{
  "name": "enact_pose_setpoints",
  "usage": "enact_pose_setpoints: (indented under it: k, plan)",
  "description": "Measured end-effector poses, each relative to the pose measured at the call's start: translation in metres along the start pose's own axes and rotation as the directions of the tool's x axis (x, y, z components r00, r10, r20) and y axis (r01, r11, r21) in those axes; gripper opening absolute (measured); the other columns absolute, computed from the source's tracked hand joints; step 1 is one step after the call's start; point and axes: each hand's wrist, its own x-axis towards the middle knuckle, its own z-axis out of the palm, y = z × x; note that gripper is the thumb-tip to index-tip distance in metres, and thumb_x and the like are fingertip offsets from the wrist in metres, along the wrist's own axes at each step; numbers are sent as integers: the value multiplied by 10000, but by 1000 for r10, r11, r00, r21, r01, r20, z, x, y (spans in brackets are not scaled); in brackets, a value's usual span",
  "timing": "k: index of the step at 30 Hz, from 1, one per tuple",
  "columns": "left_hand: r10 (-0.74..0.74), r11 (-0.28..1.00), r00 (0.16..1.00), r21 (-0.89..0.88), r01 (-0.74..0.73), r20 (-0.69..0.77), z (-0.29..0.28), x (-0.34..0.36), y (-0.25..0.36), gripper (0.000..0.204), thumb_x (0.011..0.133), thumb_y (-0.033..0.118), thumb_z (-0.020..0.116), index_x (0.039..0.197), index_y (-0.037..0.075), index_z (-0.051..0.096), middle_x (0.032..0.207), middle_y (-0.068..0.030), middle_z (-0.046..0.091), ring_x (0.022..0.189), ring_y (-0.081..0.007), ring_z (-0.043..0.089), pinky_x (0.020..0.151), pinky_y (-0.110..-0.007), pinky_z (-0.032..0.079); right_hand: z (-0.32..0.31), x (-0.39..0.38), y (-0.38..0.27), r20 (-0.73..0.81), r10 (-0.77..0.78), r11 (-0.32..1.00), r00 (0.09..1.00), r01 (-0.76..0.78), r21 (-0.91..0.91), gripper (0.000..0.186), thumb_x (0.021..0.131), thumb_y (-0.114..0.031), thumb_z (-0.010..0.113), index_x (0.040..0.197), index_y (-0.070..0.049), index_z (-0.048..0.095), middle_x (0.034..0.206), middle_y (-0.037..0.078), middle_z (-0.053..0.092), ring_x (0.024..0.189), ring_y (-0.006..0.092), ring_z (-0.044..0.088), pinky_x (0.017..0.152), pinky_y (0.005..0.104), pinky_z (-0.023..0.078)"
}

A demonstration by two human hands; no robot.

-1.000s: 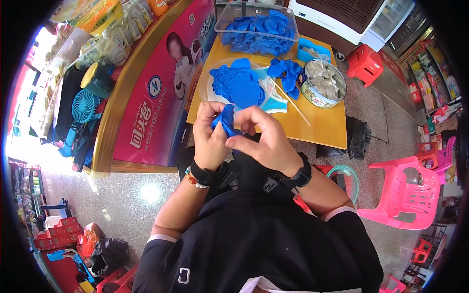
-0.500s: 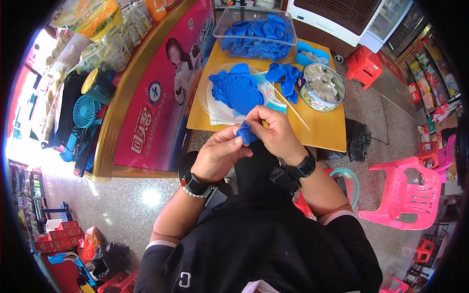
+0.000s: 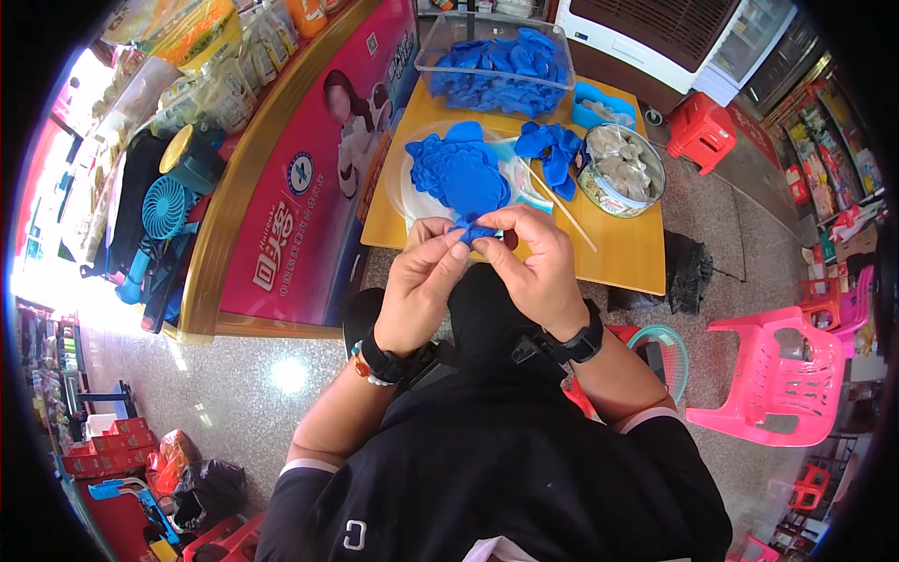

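My left hand (image 3: 426, 273) and my right hand (image 3: 538, 258) meet just in front of the yellow table's near edge. Between their fingertips they pinch a small, folded blue petal-like piece (image 3: 468, 230), each gripping one side. Just beyond, a heap of flat, rounded blue pieces (image 3: 461, 173) lies on a pale round plate (image 3: 397, 195). Right of that heap, a few loose blue pieces (image 3: 552, 155) rest beside a thin wooden stick (image 3: 567, 211). What is folded inside the held piece, if anything, is hidden by my fingers.
On the yellow table (image 3: 618, 265) stand a clear bin (image 3: 426, 70) full of blue pieces, a light-blue container (image 3: 629, 117) and a round tin (image 3: 613, 203) holding greyish bags. A pink counter (image 3: 290, 253) borders the left. To the right are a pink chair (image 3: 740, 375) and red stool (image 3: 702, 131).
My fingers have shifted on the blue piece. My right hand has turned and lowered slightly, its fingers now pinching the piece's right side, and the piece looks more spread sideways.
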Motion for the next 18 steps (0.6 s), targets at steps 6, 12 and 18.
enact_pose_setpoints:
  k: [6,12,18]
  plan:
    - [158,937,985,305,-172,72,-1,-2,11,233,927,49,550,1136,-23,625,1097,-67,502,994,-146,470,816,-234,388,2,-1,0,-35,18,999,999,-17,32,125,763,-70,708,872,-55,648,799,48,664,629,179,571,606,287,419]
    - [212,915,977,347,-207,22,-2,-5,14,205,850,-34,635,1055,-27,648,1011,-62,562,917,-142,531,790,-238,424,2,-4,-6,-5,-3,1000,1000,3,3,140,733,-57,707,851,-63,632,784,42,655,637,174,569,714,296,420]
    - [122,992,989,17,-121,-80,-8,-2,24,209,803,-31,698,932,20,541,982,-54,596,921,-90,562,804,-228,459,1,-7,-4,134,208,899,969,-244,365,87,800,-15,654,880,-13,619,812,40,629,696,117,563,701,258,446]
